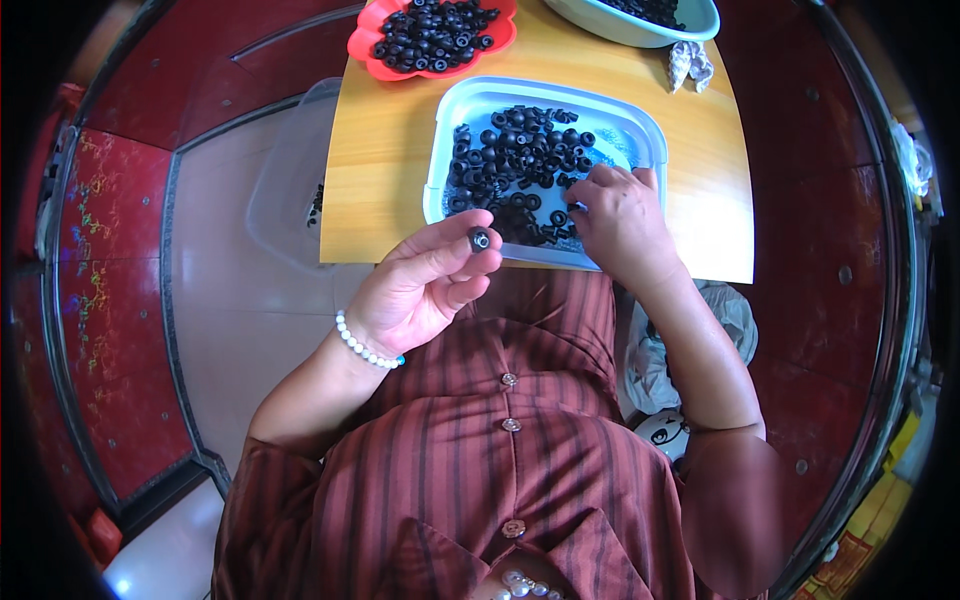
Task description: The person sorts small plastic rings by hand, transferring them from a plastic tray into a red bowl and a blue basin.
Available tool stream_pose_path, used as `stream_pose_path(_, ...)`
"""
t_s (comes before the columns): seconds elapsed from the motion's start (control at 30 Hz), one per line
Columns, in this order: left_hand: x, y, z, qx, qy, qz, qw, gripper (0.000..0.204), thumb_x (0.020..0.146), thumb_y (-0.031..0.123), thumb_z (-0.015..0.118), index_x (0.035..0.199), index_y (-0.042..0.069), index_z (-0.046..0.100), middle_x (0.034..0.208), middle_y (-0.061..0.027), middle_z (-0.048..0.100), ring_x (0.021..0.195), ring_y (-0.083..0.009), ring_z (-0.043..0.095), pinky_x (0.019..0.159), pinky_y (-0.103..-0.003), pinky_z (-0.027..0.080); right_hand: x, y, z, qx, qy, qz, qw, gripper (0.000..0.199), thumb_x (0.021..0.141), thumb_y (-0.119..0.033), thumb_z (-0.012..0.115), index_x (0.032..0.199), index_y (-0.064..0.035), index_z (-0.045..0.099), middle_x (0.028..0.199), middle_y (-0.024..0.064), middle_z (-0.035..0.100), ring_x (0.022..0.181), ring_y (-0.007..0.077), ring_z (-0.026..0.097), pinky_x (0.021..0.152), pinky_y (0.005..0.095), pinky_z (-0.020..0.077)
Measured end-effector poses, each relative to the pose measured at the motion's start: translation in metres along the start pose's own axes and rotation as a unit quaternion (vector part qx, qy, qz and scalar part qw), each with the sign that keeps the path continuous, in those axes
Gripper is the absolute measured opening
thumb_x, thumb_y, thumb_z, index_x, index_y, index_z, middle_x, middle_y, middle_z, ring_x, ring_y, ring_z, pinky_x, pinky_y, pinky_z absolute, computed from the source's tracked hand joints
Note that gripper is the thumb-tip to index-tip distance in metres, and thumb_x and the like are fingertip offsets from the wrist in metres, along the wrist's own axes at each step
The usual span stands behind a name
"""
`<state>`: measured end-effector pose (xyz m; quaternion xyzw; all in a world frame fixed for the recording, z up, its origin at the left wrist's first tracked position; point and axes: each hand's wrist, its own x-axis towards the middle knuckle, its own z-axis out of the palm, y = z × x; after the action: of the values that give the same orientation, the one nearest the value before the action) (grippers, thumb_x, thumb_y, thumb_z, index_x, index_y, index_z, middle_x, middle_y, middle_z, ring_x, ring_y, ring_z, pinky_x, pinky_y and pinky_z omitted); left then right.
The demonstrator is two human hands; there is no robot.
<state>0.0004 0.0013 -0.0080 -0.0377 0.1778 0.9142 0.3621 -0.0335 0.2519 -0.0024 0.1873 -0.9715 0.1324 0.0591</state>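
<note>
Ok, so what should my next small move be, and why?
I'd probably make sure your right hand has one of the loose black pieces from the light-blue rectangular tray. Your left hand already pinches a black rounded piece, its metallic-looking centre showing, while your right reaches into the tray; whether it grips anything is unclear.

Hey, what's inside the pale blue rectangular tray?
Small black parts lie piled in the tray. Whatever the right hand or the upper parts cover can't be seen.
</note>
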Motion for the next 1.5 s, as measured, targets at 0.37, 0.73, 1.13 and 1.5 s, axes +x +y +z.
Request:
stream_pose_path(0.37, 0.003, -0.011, 0.022, 0.034, -0.012, 0.002, 0.999, 0.031, 0.093, 0.005, 0.052, 0.124, 0.003, 0.054, 0.110, -0.0115, 0.063, 0.102, -0.0214, 0.063, 0.084, -0.029, 0.056, -0.019, -0.032, -0.033, 0.610, 0.007, 0.201, 0.766, 0.014, 0.079, -0.002, 0.064, 0.093, 0.0005, 0.064, 0.086, 0.0059, 0.067, 0.076, 0.0106, 0.061, 0.071, 0.0252, 0.0487)
stream_pose_path(0.73, -0.001, -0.017, 0.036, 0.117, -0.010, 0.042, 0.992, 0.033, 0.089, 0.002, 0.058, 0.122, 0.002, 0.055, 0.108, -0.0117, 0.064, 0.096, -0.0204, 0.065, 0.081, -0.027, 0.057, -0.043, -0.067, -0.048, 0.842, -0.010, 0.176, 0.510, 0.014, 0.087, -0.001, 0.061, 0.101, -0.0003, 0.062, 0.093, 0.0072, 0.065, 0.084, 0.0138, 0.064, 0.074, 0.0282, 0.0548)
stream_pose_path(1.13, -0.005, -0.019, 0.046, 0.223, 0.030, 0.079, 0.971, 0.033, 0.087, 0.004, 0.061, 0.120, -0.001, 0.055, 0.101, -0.0125, 0.066, 0.089, -0.0196, 0.067, 0.077, -0.031, 0.058, -0.045, -0.073, -0.051, 0.790, 0.047, 0.147, 0.594, 0.014, 0.085, 0.007, 0.059, 0.098, 0.0027, 0.062, 0.098, 0.0074, 0.063, 0.088, 0.0140, 0.063, 0.078, 0.0271, 0.0542)
stream_pose_path(1.5, -0.005, -0.018, 0.052, 0.324, 0.034, 0.118, 0.938, 0.027, 0.085, -0.004, 0.061, 0.112, -0.004, 0.060, 0.103, -0.0084, 0.064, 0.090, -0.0206, 0.066, 0.083, -0.031, 0.056, -0.043, -0.072, -0.054, 0.644, 0.073, 0.055, 0.760, 0.015, 0.081, 0.010, 0.060, 0.094, 0.0040, 0.064, 0.095, 0.0095, 0.062, 0.087, 0.0139, 0.061, 0.075, 0.0250, 0.0520)
